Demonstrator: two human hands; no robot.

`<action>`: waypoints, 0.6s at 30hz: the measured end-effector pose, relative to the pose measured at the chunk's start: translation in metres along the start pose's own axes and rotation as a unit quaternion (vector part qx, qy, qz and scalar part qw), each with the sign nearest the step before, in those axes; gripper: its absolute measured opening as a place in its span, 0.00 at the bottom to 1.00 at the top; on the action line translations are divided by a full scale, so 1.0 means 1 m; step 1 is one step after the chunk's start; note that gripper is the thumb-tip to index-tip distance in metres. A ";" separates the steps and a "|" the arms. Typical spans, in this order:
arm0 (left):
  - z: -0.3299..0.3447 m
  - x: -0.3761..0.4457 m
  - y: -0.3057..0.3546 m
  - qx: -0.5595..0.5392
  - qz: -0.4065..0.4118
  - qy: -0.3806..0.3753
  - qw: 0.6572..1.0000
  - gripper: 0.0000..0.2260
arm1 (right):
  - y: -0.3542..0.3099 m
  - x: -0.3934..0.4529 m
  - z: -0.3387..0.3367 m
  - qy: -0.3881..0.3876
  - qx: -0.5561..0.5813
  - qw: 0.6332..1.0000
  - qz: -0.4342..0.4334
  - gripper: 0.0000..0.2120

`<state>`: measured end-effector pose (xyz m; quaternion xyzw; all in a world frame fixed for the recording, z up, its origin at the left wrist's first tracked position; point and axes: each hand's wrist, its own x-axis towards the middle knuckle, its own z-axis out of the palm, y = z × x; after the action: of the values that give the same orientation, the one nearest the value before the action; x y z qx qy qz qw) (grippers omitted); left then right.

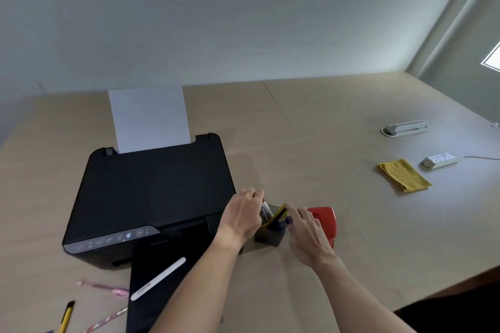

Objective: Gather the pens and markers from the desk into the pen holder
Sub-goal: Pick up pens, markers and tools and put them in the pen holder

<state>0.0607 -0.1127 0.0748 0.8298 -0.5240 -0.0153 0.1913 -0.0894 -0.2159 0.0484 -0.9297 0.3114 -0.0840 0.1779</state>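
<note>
Dark pen holder (269, 235): stands upright on the tan desk (338, 211), just beside the front right corner of the black printer (151, 197); already holds several pens, among them a yellow-and-black one (278, 215) leaning out of the top and blue ones (281, 224) beside it.
Left hand (242, 216): over the holder's left rim, fingers curled around a white marker (265, 211) whose lower end points down into the holder.
Right hand (307, 232): at the holder's right side, fingertips (290, 209) touching the top of the yellow-and-black pen; whether they pinch it or merely rest on it I cannot tell.
Red object (326, 222): sits on the desk just behind the right hand, partly hidden by it.
White marker on the tray (158, 278): lies slantwise on the printer's black output tray (151, 300), well apart from the holder.
Pink pen (104, 287): lies on the desk left of the tray.
Yellow-and-black pen at the lower left (66, 315): lies on the desk near the frame edge.
Patterned pencil (107, 320): lies slantwise between that pen and the tray.
Paper (148, 116): a white sheet stands upright in the printer's rear feed.
Yellow cloth (404, 175): folded, far right on the desk, near a white power strip (440, 160).
White device (405, 128): farther back on the right; what it is I cannot tell.
</note>
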 end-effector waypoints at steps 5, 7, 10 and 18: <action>0.019 -0.005 0.015 0.045 0.012 -0.043 0.998 0.11 | 0.011 -0.040 0.002 0.037 0.019 0.994 0.101 0.21; 0.024 -0.008 0.021 0.035 0.002 -0.060 0.998 0.14 | 0.020 -0.056 0.011 0.003 0.021 0.993 0.117 0.18; 0.027 -0.019 0.023 -0.040 -0.026 -0.063 0.997 0.19 | 0.025 -0.073 0.026 -0.026 0.040 0.989 0.143 0.14; 0.022 -0.106 -0.021 -0.132 -0.076 -0.122 0.981 0.17 | -0.011 -0.072 0.069 -0.109 0.058 0.988 0.091 0.09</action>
<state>0.0263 -0.0189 0.0287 0.8266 -0.4719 -0.2000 0.2325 -0.1216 -0.1445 -0.0142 -0.8891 0.3684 0.0163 0.2712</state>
